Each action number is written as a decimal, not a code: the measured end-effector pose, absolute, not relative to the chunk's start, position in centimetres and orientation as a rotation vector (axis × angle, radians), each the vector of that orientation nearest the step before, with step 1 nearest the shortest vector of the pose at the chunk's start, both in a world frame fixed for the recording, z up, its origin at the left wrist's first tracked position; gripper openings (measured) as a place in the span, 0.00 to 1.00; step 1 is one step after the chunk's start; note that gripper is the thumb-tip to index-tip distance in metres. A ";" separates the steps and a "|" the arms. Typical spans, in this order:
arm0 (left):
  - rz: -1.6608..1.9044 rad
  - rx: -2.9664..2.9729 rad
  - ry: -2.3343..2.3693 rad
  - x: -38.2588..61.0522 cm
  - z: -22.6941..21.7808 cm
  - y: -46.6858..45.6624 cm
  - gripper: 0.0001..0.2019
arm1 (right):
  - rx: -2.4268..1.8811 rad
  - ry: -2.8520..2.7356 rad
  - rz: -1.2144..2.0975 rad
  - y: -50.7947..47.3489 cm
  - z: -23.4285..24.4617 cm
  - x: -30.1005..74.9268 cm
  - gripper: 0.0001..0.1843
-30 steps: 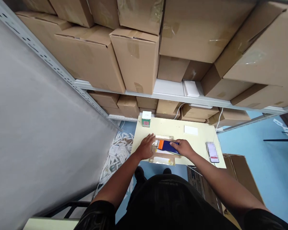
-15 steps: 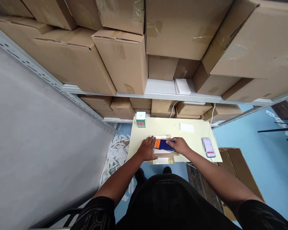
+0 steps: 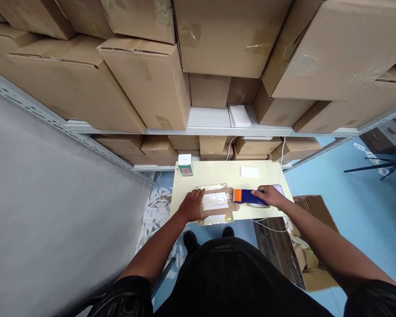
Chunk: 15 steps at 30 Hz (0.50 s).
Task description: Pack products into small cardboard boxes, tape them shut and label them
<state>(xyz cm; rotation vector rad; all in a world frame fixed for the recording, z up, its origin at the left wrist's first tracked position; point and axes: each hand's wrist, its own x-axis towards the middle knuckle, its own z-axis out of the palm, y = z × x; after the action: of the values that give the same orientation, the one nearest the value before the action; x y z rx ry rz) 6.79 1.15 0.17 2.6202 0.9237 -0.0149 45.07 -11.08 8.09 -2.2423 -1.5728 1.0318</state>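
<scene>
A small flat cardboard box (image 3: 220, 211) lies on the pale table (image 3: 214, 171), with a white area across its top and clear tape over it. My left hand (image 3: 192, 205) grips its left end, thumb at the near side and fingers at the far side. In my right hand (image 3: 269, 196) is a blue tape dispenser (image 3: 251, 196) with an orange front end. That orange end is at the box's right edge, and part of a tape roll shows beneath the dispenser. Shiny clear tape also shows along the far and near sides of the box.
A green-and-white box (image 3: 185, 165) stands at the table's back left, and a white card (image 3: 250, 172) lies further right. My right hand partly hides a phone (image 3: 279, 189). Shelves of cartons (image 3: 155, 79) rise behind. Paper scraps (image 3: 155, 215) and an open carton (image 3: 320, 273) are on the floor.
My right hand has drawn the tape dispenser to the right, from over the box to its right edge, uncovering the taped top. My left hand stays at the box's left end.
</scene>
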 end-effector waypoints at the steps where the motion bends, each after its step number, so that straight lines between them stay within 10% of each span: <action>1: -0.014 2.618 0.921 6.8 0.1 1.2 0.58 | -2.250 -1.580 1.036 -11.8 7.9 46.7 0.31; 15: -0.007 2.529 0.899 7.4 -0.4 1.4 0.60 | -2.492 -1.227 1.136 -9.1 0.4 46.0 0.26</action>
<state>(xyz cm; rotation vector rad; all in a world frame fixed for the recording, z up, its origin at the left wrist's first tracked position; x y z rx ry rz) 7.41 1.40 -0.41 2.5291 0.8994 -0.0069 46.00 -9.05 0.38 -2.4922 -1.2271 1.1365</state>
